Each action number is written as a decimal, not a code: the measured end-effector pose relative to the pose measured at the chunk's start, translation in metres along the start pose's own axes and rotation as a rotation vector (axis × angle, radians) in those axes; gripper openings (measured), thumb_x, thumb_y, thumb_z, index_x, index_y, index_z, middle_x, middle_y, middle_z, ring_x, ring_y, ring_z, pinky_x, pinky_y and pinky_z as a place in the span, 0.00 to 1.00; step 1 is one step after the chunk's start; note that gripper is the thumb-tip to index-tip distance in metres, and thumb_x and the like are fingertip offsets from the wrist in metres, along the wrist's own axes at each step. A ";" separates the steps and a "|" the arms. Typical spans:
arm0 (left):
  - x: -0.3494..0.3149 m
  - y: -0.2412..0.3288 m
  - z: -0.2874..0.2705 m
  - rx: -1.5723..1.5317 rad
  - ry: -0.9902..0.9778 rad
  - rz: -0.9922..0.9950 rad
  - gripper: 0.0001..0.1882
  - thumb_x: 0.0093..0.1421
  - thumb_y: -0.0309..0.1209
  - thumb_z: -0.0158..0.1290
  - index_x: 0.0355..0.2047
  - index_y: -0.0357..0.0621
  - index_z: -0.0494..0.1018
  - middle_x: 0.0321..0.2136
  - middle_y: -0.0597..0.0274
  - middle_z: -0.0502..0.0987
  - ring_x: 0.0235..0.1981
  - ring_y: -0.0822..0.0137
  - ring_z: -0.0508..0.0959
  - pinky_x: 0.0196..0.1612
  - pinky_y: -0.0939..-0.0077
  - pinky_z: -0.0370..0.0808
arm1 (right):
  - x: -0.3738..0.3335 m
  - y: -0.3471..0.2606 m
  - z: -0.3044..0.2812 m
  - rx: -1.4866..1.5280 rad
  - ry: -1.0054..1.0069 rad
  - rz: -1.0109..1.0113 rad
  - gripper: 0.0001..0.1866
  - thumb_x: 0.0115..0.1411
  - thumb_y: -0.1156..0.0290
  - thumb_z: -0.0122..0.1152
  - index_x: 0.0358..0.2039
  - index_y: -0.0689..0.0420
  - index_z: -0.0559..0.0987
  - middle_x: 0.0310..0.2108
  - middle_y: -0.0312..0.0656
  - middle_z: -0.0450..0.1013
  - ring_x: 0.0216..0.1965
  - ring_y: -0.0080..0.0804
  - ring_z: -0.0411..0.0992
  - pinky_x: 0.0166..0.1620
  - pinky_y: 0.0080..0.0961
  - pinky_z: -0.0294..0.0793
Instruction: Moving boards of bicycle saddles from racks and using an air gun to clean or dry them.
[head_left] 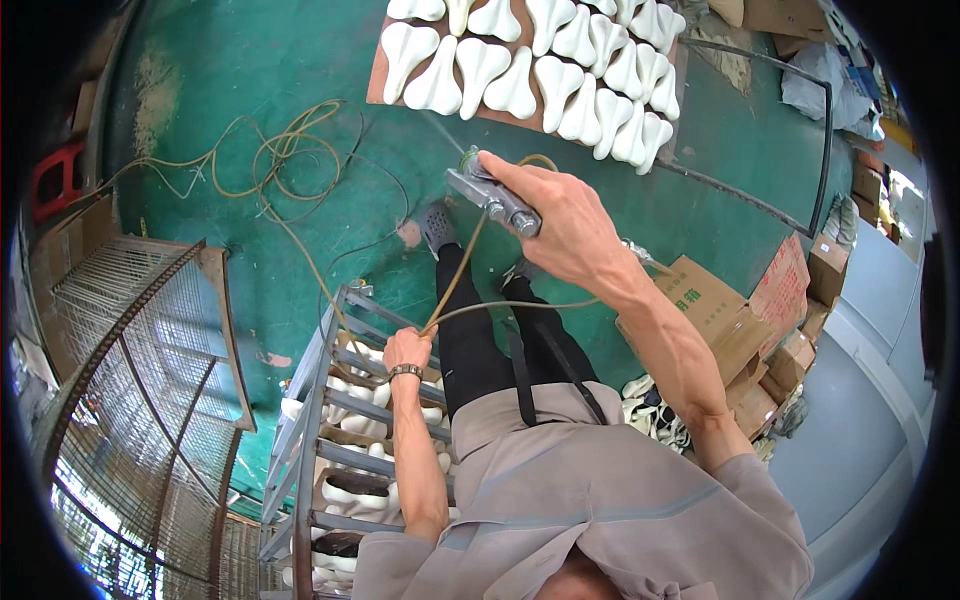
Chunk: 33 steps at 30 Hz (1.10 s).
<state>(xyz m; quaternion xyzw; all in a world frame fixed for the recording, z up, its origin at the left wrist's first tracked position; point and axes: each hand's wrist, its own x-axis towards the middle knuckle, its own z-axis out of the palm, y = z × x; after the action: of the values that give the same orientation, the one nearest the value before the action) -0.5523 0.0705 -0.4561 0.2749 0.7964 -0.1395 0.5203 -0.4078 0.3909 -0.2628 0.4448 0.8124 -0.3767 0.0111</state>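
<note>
My right hand (572, 222) is wrapped round a metal spray gun (484, 196), held out over the floor at mid-view. A thin streak of spray seems to leave its nozzle toward the white saddle-shaped pads (482, 68). These pads lie in rows on a brown board (377, 85) at the far side, apart from the gun. Lower left, my left hand (407, 348) is closed around a yellowish hose (462, 268) that runs up toward the gun. Part of the hose passes behind my right hand, and the trigger is hidden.
Beside my left arm stands a metal rack (320, 410) holding more white pads. Loops of hose (290, 165) lie on the green floor. A wire-mesh cage (150, 370) is at left, a black metal frame (825, 150) at right, and cardboard boxes (705, 300) at lower right.
</note>
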 end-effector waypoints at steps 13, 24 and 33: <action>-0.004 0.011 -0.001 0.038 -0.008 0.022 0.28 0.61 0.58 0.60 0.36 0.43 0.85 0.36 0.40 0.85 0.43 0.37 0.83 0.47 0.46 0.79 | -0.029 0.041 -0.024 0.100 0.206 0.145 0.33 0.59 0.80 0.70 0.66 0.54 0.75 0.51 0.53 0.80 0.48 0.48 0.81 0.52 0.36 0.78; -0.009 0.020 0.008 0.072 -0.037 0.000 0.27 0.61 0.58 0.60 0.36 0.44 0.85 0.37 0.41 0.85 0.44 0.39 0.83 0.47 0.47 0.79 | -0.050 0.065 -0.021 0.070 0.162 0.083 0.35 0.57 0.82 0.69 0.67 0.54 0.74 0.50 0.53 0.81 0.46 0.51 0.81 0.49 0.37 0.79; -0.011 0.023 0.014 0.090 -0.034 0.015 0.28 0.61 0.59 0.60 0.36 0.43 0.85 0.37 0.41 0.85 0.43 0.39 0.83 0.46 0.46 0.79 | -0.069 0.060 -0.016 0.069 0.107 0.062 0.38 0.54 0.84 0.68 0.67 0.51 0.74 0.48 0.52 0.81 0.45 0.54 0.79 0.48 0.41 0.78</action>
<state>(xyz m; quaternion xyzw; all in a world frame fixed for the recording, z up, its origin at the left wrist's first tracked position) -0.5252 0.0790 -0.4502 0.3014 0.7783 -0.1760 0.5220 -0.3172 0.3705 -0.2625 0.4895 0.7842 -0.3796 -0.0362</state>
